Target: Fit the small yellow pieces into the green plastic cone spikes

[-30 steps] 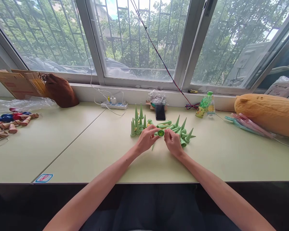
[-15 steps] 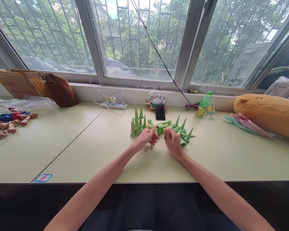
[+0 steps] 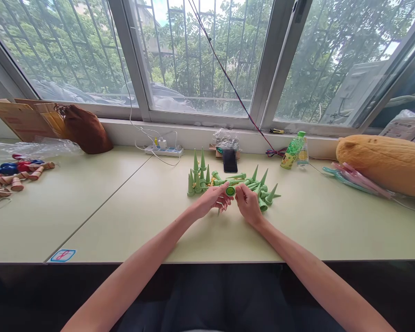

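My left hand (image 3: pixel 212 202) is closed around a green plastic watering spike (image 3: pixel 230 191), its round open end turned toward me. My right hand (image 3: pixel 248 204) is closed in a pinch right beside that open end; whatever its fingertips hold is too small to make out. Behind and to the right of the right hand lies a loose pile of similar green spikes (image 3: pixel 270 195), some on their sides, some point up. To the left of the pile, a group of upright spikes (image 3: pixel 195 177) stands with tips upward. Small yellow-orange bits show among them.
A phone (image 3: pixel 230 161) leans behind the spikes. Further back are a power strip (image 3: pixel 164 151) and a green-capped bottle (image 3: pixel 293 151). On the right lies a tan plush (image 3: pixel 383 163); on the left, a brown pouch (image 3: pixel 86 129) and wooden toys (image 3: pixel 16 183) on the table (image 3: pixel 124 221).
My left hand has shifted slightly right and its fingers have closed more around the spike. The spike's open end stays almost in place. My right hand is nearly still.
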A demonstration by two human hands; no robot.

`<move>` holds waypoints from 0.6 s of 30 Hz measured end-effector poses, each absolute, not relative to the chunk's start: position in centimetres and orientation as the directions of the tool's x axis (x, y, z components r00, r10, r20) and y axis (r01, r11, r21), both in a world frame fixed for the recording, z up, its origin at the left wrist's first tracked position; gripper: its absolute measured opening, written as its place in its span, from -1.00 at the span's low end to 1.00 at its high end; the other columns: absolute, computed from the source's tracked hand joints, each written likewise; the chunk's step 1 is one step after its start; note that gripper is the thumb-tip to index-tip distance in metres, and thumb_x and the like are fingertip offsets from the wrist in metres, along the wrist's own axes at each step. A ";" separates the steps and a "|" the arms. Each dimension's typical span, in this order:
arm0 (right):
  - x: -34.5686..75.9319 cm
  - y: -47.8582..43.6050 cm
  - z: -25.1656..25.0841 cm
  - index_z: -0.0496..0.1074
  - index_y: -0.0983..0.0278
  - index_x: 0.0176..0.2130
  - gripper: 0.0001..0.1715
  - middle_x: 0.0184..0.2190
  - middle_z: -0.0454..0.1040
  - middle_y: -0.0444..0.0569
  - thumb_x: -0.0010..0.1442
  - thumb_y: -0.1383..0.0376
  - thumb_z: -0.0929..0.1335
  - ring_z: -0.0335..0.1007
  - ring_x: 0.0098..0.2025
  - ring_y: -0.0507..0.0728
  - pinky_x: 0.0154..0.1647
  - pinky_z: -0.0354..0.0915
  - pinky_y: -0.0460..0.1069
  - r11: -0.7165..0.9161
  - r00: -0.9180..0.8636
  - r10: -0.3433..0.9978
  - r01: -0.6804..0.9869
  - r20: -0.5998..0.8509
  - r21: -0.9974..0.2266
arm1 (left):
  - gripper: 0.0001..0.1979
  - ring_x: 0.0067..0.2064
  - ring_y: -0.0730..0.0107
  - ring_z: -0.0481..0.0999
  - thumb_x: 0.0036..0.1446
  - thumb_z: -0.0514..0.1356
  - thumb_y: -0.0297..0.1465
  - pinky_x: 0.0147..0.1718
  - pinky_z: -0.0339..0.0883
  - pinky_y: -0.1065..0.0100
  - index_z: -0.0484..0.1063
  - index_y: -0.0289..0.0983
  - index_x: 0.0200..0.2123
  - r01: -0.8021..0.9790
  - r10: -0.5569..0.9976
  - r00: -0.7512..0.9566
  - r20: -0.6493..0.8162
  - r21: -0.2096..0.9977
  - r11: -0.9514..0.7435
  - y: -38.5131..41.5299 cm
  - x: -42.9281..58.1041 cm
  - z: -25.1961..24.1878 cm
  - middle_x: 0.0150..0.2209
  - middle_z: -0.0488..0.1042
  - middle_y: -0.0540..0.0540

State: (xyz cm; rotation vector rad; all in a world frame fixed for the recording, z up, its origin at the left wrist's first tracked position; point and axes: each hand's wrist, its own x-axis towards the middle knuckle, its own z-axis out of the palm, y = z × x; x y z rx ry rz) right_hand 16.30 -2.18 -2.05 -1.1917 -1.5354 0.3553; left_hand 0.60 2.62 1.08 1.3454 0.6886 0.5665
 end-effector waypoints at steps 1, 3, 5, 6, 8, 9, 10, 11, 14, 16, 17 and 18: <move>16.3 -2.2 -2.0 0.20 0.21 -0.43 -0.56 -0.60 0.25 -0.18 0.35 0.01 0.13 0.07 -0.59 0.01 -0.51 0.08 -0.07 0.456 0.110 0.816 0.481 0.568 -0.749 | -0.35 -0.55 0.49 0.39 0.03 0.10 0.17 -0.60 0.20 0.43 0.42 -0.39 -0.41 0.020 0.719 0.687 -0.111 0.991 0.133 2.6 0.6 1.2 -0.47 0.43 -0.13; 16.3 -2.2 -2.0 0.20 0.22 -0.43 -0.56 -0.58 0.27 -0.17 0.36 0.02 0.12 0.10 -0.57 0.01 -0.51 0.10 -0.07 0.470 0.103 0.813 0.466 0.574 -0.750 | -0.39 -0.55 0.50 0.39 0.05 0.13 0.14 -0.60 0.21 0.43 0.41 -0.38 -0.41 0.015 0.711 0.697 -0.088 0.994 0.108 2.4 0.5 1.3 -0.45 0.43 -0.13; 16.3 -2.2 -2.1 0.19 0.21 -0.44 -0.56 -0.58 0.27 -0.17 0.36 0.02 0.12 0.09 -0.57 0.01 -0.51 0.09 -0.08 0.470 0.104 0.814 0.458 0.571 -0.754 | -0.42 -0.54 0.51 0.39 0.06 0.14 0.11 -0.59 0.22 0.44 0.39 -0.37 -0.40 0.004 0.707 0.705 -0.065 0.996 0.087 2.3 0.3 1.5 -0.41 0.43 -0.14; 16.3 -2.3 -2.1 0.19 0.21 -0.44 -0.56 -0.59 0.25 -0.18 0.35 0.01 0.12 0.07 -0.58 0.00 -0.52 0.09 -0.08 0.467 0.106 0.816 0.457 0.568 -0.757 | -0.43 -0.53 0.52 0.39 0.06 0.15 0.10 -0.59 0.22 0.44 0.39 -0.38 -0.39 0.001 0.705 0.707 -0.054 0.997 0.076 2.2 0.3 1.5 -0.39 0.43 -0.14; 16.3 -2.3 -2.1 0.17 0.21 -0.45 -0.55 -0.61 0.21 -0.20 0.35 0.00 0.13 0.04 -0.59 0.00 -0.53 0.07 -0.08 0.460 0.110 0.819 0.461 0.564 -0.759 | -0.45 -0.51 0.52 0.40 0.07 0.16 0.08 -0.59 0.23 0.44 0.38 -0.37 -0.36 -0.001 0.702 0.712 -0.029 0.999 0.042 2.1 0.2 1.7 -0.37 0.43 -0.14; 16.4 -2.2 -2.1 0.16 0.21 -0.45 -0.55 -0.62 0.19 -0.20 0.35 0.00 0.13 0.02 -0.59 0.00 -0.53 0.06 -0.08 0.457 0.111 0.819 0.465 0.563 -0.758 | -0.47 -0.51 0.51 0.40 0.07 0.17 0.07 -0.60 0.23 0.45 0.37 -0.36 -0.35 0.002 0.699 0.715 -0.014 1.000 0.018 2.0 0.2 1.7 -0.38 0.41 -0.12; 16.4 -2.2 -2.1 0.15 0.21 -0.46 -0.54 -0.63 0.17 -0.21 0.34 -0.01 0.13 0.02 -0.59 0.00 -0.53 0.05 -0.08 0.454 0.112 0.820 0.472 0.562 -0.756 | -0.49 -0.50 0.50 0.41 0.07 0.18 0.05 -0.60 0.23 0.45 0.35 -0.34 -0.36 0.009 0.699 0.715 0.003 1.000 -0.014 2.0 0.2 1.7 -0.41 0.38 -0.08; 16.4 -2.2 -2.1 0.14 0.21 -0.47 -0.54 -0.63 0.15 -0.21 0.34 -0.01 0.13 0.01 -0.59 0.00 -0.53 0.04 -0.08 0.449 0.114 0.820 0.479 0.561 -0.754 | -0.51 -0.50 0.49 0.41 0.07 0.19 0.04 -0.61 0.23 0.45 0.33 -0.33 -0.39 0.018 0.701 0.712 0.026 0.998 -0.055 1.9 0.2 1.7 -0.45 0.34 -0.04; 16.5 -2.2 -2.0 0.11 0.21 -0.50 -0.52 -0.64 0.11 -0.21 0.34 0.00 0.14 -0.03 -0.59 0.00 -0.55 0.01 -0.08 0.436 0.127 0.816 0.504 0.563 -0.745 | -0.55 -0.53 0.47 0.41 0.08 0.18 0.01 -0.64 0.22 0.45 0.27 -0.30 -0.45 0.051 0.718 0.683 0.132 0.973 -0.227 1.7 0.3 1.4 -0.53 0.23 0.03; 16.5 -2.2 -1.9 0.11 0.21 -0.52 -0.51 -0.64 0.11 -0.21 0.34 0.01 0.15 -0.05 -0.60 0.00 -0.56 -0.01 -0.07 0.433 0.133 0.814 0.511 0.566 -0.743 | -0.58 -0.54 0.48 0.39 0.12 0.16 -0.02 -0.65 0.21 0.44 0.29 -0.29 -0.41 0.077 0.719 0.665 0.203 0.939 -0.336 1.6 0.3 1.2 -0.53 0.25 0.03; 16.5 -2.3 -1.8 0.12 0.21 -0.52 -0.52 -0.65 0.11 -0.21 0.34 0.02 0.15 -0.05 -0.60 0.00 -0.56 -0.01 -0.07 0.433 0.133 0.814 0.510 0.565 -0.744 | -0.61 -0.54 0.49 0.38 0.13 0.16 -0.04 -0.64 0.21 0.44 0.32 -0.29 -0.36 0.091 0.718 0.657 0.228 0.922 -0.377 1.5 0.3 1.0 -0.51 0.28 0.02; 16.5 -2.3 -1.8 0.13 0.21 -0.52 -0.52 -0.65 0.12 -0.20 0.34 0.02 0.15 -0.04 -0.60 0.00 -0.56 -0.01 -0.07 0.433 0.133 0.815 0.508 0.564 -0.745 | -0.62 -0.53 0.50 0.38 0.14 0.16 -0.06 -0.63 0.22 0.44 0.34 -0.29 -0.31 0.103 0.717 0.650 0.252 0.906 -0.412 1.5 0.3 0.9 -0.47 0.31 0.00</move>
